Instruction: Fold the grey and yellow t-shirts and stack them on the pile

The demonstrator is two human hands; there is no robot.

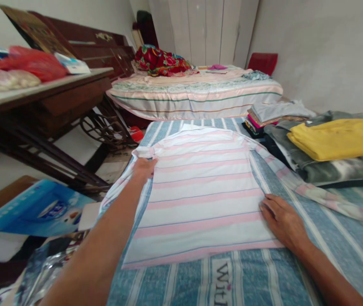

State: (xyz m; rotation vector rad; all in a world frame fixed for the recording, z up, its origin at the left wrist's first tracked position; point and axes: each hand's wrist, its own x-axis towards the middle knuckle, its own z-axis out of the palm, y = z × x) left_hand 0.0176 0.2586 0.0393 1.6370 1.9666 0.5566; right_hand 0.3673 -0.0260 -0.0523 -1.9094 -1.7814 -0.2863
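Note:
A long-sleeved shirt [200, 187], white with pink bands and thin dark lines, lies spread flat with its collar end away from me. My left hand [143, 168] is at its upper left side, just under the sleeve, thumb over the fabric and the other fingers mostly hidden. At the lower right side edge, my right hand [279, 214] has its curled fingers closed on the cloth. The right sleeve stretches out past that hand; the left one runs down behind my left forearm.
Under the shirt is a blue and white striped bed cover [194, 282]. Folded clothes with a yellow garment [341, 136] on top are stacked at the right. A table [101, 73] holding red bags and a blue box [41, 208] stand left. Another bed [197, 100] is beyond.

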